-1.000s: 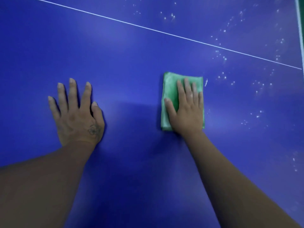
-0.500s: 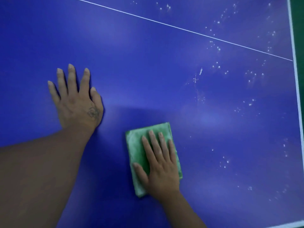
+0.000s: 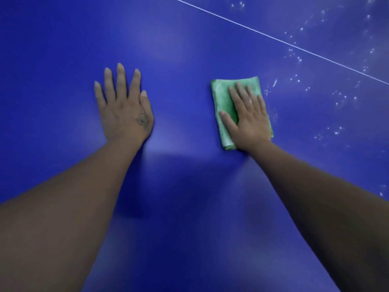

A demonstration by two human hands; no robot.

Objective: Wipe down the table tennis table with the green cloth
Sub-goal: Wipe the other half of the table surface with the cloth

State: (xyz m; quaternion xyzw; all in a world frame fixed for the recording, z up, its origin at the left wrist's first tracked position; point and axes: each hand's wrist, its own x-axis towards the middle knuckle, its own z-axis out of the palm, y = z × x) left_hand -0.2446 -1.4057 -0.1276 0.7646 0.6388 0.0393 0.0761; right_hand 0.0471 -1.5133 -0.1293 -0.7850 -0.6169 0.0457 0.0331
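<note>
Your left hand (image 3: pixel 126 114) lies flat on the desk (image 3: pixel 189 49), well left of the cloth (image 3: pixel 223 102), which sits under your right hand (image 3: pixel 250 121). A line (image 3: pixel 273 37) runs behind both; specks (image 3: pixel 336 95), perhaps droplets, lie right of the cloth.

Right hand (image 3: pixel 249 119) flat on green cloth (image 3: pixel 224 98); left hand (image 3: pixel 124 108) flat on table (image 3: pixel 189 49).

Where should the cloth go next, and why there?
Probably a short slide to the right. The right hand presses flat on the green cloth, and just beyond the cloth's right edge the table is dotted with white specks, up to the white line. The blue surface around the left hand, which rests flat, looks clean.
</note>
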